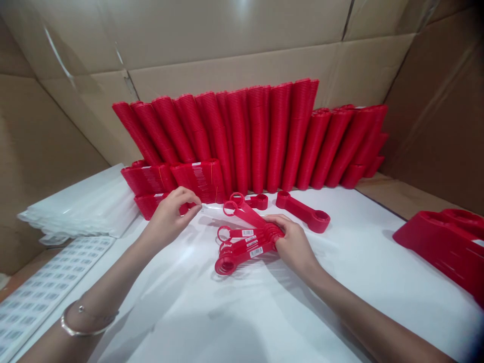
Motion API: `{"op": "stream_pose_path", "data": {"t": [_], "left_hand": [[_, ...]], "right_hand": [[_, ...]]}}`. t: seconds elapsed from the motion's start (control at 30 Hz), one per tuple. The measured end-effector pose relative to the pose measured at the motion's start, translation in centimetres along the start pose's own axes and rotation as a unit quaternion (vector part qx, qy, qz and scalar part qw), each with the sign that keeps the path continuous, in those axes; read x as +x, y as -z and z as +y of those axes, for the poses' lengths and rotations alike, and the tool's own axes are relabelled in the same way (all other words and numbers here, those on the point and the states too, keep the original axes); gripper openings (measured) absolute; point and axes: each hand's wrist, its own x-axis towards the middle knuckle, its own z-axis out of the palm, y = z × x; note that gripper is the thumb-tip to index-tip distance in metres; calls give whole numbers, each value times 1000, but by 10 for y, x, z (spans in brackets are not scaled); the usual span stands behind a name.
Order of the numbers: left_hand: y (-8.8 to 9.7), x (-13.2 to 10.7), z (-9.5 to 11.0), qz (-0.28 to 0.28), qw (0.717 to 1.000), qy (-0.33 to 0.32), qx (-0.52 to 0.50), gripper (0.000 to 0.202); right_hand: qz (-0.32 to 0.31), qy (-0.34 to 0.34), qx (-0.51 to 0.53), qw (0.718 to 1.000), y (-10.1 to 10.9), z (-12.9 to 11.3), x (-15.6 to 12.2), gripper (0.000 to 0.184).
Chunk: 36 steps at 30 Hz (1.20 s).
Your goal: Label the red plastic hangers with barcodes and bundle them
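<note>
My right hand [297, 247] is closed around a fanned-out bunch of flat red plastic pieces [242, 244], each with a ring at its end. White barcode labels show on several of them. To the left of the bunch, my left hand [172, 214] is raised with thumb and forefinger pinched together. A thin, pale, see-through sliver shows by those fingertips, too faint to name. Behind the bunch lies a small stack of the same red pieces [259, 201], partly hidden. Another red stack [302, 210] rests just beyond my right hand.
Tall red stacks [238, 141] line the back against cardboard walls [234, 65]. Shorter labelled red stacks [198, 179] stand at back left. Clear plastic bags [83, 201] and a sheet of printed labels [41, 287] lie at left. More red pieces [442, 247] sit at the right edge.
</note>
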Motion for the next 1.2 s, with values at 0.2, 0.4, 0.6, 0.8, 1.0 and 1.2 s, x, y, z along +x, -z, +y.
{"op": "stream_pose_path", "data": {"t": [0.2,0.4,0.6,0.8,1.0,1.2], "left_hand": [[-21,-10,41,-41,961,139,-236,19],[-55,-14,51,-65,949,159,-263,15],[-58,-13,46,-65,958,154,-234,16],[-64,-15,45,-59,962,149,-223,17],[-68,-18,47,-9,994,66,-87,15],[-72,-19,45,26,993,-57,98,18]], "right_hand": [[-12,26,10,1000,-6,-5,-6,42],[-41,39,21,998,-11,-14,-15,52],[-46,45,29,998,-11,-15,-17,55],[-47,44,34,997,-11,-18,-19,55],[-57,40,32,997,-11,-22,-22,59],[-58,54,24,997,-12,-23,-24,57]]}}
